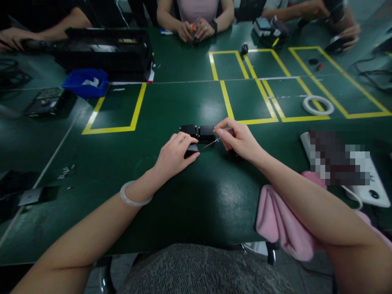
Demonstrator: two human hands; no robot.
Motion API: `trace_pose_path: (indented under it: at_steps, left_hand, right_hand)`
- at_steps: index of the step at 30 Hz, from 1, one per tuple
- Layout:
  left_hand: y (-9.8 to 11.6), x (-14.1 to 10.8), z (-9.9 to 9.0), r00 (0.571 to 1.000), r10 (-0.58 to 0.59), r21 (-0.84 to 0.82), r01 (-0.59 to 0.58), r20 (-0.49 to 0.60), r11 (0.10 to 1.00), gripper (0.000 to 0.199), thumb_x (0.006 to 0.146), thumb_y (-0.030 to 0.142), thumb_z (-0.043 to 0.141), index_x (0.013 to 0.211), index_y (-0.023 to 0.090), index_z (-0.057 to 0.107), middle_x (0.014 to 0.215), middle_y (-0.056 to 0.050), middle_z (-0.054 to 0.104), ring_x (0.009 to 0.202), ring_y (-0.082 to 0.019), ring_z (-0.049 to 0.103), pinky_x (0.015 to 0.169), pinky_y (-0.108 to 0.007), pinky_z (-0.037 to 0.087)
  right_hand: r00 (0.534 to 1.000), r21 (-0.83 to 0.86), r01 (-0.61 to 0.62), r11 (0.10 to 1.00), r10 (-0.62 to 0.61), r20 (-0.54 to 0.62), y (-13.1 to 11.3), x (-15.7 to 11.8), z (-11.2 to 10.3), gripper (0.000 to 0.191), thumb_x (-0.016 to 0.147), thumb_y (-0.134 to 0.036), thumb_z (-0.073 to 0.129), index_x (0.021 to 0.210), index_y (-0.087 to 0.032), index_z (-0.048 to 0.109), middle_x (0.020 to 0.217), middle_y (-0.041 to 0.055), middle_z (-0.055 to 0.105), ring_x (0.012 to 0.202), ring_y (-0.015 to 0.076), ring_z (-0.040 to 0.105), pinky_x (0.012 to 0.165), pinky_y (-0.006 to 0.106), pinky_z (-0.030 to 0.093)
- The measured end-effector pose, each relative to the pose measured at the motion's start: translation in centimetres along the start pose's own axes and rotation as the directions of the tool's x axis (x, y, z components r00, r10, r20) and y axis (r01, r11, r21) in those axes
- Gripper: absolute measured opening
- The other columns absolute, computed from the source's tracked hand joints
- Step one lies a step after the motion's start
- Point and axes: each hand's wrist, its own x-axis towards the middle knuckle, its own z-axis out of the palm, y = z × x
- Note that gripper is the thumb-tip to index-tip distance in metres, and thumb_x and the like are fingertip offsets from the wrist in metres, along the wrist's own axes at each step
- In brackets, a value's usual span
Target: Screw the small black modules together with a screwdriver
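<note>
A small black part with two block-like sections (206, 131) lies on the green table (196, 204) in front of me. My left hand (176, 154) is closed on its near left side, thumb and fingers on a dark flat piece. Between the fingers of my right hand (237, 139) is a thin screwdriver (211, 143), held at a low slant. Its thin shaft points down and left, and the tip is close to my left thumb at the part's near edge. Whether the tip touches the part is too small to tell.
Yellow tape outlines (226, 100) mark the table. A blue bin (85, 83) and a long black housing (104, 53) stand at the back left. On the right are a white tape ring (318, 105), a pink cloth (284, 220) and a white power strip (375, 183). Other people's hands work across the table.
</note>
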Motion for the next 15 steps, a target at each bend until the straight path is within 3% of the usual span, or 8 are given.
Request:
trace_pose_path:
  at_steps: [3, 8, 15]
  left_hand:
    - [0.02, 0.0, 0.04, 1.0, -0.004, -0.001, 0.004, 0.0, 1.0, 0.028, 0.097, 0.029, 0.068, 0.123, 0.019, 0.062, 0.12, -0.012, 0.069, 0.111, -0.032, 0.064, 0.094, -0.046, 0.055]
    - [0.05, 0.03, -0.02, 1.0, -0.01, -0.003, 0.01, 0.007, 1.0, 0.028, 0.097, 0.029, 0.068, 0.123, 0.019, 0.062, 0.12, -0.012, 0.069, 0.111, -0.032, 0.065, 0.094, -0.045, 0.055]
    - [-0.03, 0.01, -0.04, 1.0, 0.006, 0.008, -0.006, 0.009, 1.0, 0.029, 0.098, 0.029, 0.069, 0.123, 0.018, 0.062, 0.121, -0.013, 0.069, 0.111, -0.032, 0.064, 0.094, -0.045, 0.055]
  right_hand:
    - [1.0, -0.022, -0.012, 1.0, 0.013, 0.008, -0.09, -0.01, -0.03, 0.028, 0.105, -0.048, 0.061, 0.097, -0.021, 0.06, 0.051, -0.0091, 0.049, 0.043, 0.0091, 0.046, 0.046, 0.025, 0.03]
    - [0.999, -0.02, 0.04, 0.999, -0.04, -0.013, -0.29, -0.03, -0.03, 0.014, 0.103, -0.034, 0.062, 0.107, -0.021, 0.058, 0.061, -0.0089, 0.053, 0.046, 0.0085, 0.05, 0.05, 0.026, 0.035]
    - [1.0, -0.033, 0.003, 0.999, -0.002, 0.008, 0.11, 0.0, -0.05, 0.024, 0.106, -0.043, 0.06, 0.098, -0.021, 0.059, 0.051, -0.0091, 0.049, 0.043, 0.0088, 0.046, 0.046, 0.025, 0.03]
